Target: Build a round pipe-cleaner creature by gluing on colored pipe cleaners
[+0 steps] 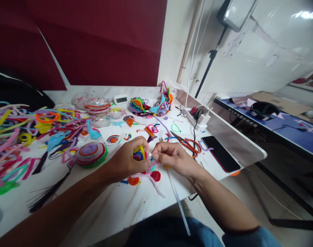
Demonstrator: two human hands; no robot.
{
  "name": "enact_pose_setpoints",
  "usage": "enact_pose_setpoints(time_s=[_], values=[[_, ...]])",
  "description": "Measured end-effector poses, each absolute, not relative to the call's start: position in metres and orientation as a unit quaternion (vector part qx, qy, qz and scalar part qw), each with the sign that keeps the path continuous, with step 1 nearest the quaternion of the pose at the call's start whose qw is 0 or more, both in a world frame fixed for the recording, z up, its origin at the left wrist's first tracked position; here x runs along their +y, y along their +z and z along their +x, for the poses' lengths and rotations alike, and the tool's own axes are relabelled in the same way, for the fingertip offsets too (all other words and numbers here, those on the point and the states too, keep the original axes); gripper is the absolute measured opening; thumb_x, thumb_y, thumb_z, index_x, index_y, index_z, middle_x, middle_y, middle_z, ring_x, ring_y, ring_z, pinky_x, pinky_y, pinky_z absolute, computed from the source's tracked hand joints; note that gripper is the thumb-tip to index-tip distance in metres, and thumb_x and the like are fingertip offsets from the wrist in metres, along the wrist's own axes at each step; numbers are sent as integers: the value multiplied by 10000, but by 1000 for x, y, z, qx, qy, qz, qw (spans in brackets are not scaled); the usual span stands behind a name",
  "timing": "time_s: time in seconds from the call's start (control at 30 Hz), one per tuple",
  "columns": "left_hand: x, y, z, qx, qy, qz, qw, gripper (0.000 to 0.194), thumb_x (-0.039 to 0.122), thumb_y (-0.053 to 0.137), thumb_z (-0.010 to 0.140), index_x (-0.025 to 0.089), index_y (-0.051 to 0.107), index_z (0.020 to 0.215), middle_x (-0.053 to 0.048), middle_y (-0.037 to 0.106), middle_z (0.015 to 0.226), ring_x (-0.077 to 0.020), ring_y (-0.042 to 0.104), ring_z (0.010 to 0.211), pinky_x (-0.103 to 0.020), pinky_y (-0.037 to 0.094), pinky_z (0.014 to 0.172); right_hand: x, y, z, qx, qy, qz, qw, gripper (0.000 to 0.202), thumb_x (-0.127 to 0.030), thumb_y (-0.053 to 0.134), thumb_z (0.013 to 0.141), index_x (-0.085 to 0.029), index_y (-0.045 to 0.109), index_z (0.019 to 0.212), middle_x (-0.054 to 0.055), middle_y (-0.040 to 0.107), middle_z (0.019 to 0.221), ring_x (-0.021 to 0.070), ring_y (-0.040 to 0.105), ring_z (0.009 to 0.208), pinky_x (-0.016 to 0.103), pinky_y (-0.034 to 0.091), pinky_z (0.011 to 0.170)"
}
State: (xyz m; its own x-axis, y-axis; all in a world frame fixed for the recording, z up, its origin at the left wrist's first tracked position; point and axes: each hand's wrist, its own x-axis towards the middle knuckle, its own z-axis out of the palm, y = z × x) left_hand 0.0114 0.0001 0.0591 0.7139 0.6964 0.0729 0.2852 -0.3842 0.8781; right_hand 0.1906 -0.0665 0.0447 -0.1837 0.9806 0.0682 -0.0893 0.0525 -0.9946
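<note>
My left hand (125,157) is wrapped round a small ball (139,153) striped in yellow, red, blue and other colours, with a clear part showing at its right side. At that clear edge, my right hand (171,156) is closed in a pinch. A speck of blue shows by its fingertips, but what they grip is too small to make out. Below the hands lie a red disc (155,176), an orange disc (133,180) and a lilac pipe cleaner (156,188). Orange-handled scissors (191,145) rest just beyond my right hand.
Heaped pipe cleaners (14,137) cover the table's left side, near a coiled striped dome (91,154). Clear bowls (101,120) and a small digital clock (120,99) stand at the back. A phone (220,154) lies right; a translucent rod (180,206) overhangs the front edge.
</note>
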Motion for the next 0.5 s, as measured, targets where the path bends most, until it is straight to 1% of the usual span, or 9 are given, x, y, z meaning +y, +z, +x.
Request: enact_pose_setpoints(time_s=[0.2, 0.5], values=[[1, 59, 12, 302, 218, 798, 473, 151, 200, 602, 643, 202, 480, 734, 67, 425, 648, -105, 385, 574, -241, 324, 507, -66, 41, 192, -517, 571, -407, 491, 274, -400, 764, 735, -147, 661, 740, -29, 569, 645, 77, 444, 568, 224, 336, 565], [1, 57, 14, 309, 217, 797, 471, 135, 223, 594, 647, 201, 476, 710, 72, 407, 609, -99, 369, 545, -233, 309, 492, -68, 38, 192, -514, 568, -414, 491, 304, -426, 759, 737, -142, 649, 737, -30, 552, 653, 76, 428, 587, 217, 328, 570]])
